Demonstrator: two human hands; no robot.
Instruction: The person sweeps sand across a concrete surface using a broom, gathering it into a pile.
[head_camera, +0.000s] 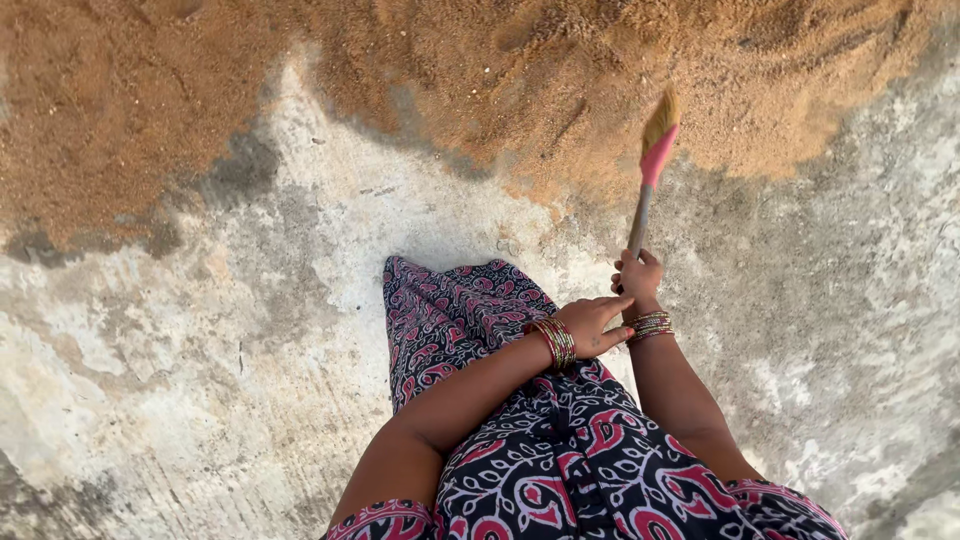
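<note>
My right hand (638, 273) grips the thin handle of a broom (651, 168) with a pink collar and straw-coloured bristles. The bristles touch the edge of a wide spread of golden-brown grain (520, 70) on the concrete floor (250, 330). My left hand (593, 324) rests with fingers spread against my right wrist, beside the bangles, and holds nothing. Both wrists wear red and gold bangles. My black and pink patterned dress (520, 430) fills the lower middle.
The grain covers the top of the view, thickest at the upper left and the middle. Patchy grey and white concrete lies below it on the left and right, with a thin scatter of grain near the broom.
</note>
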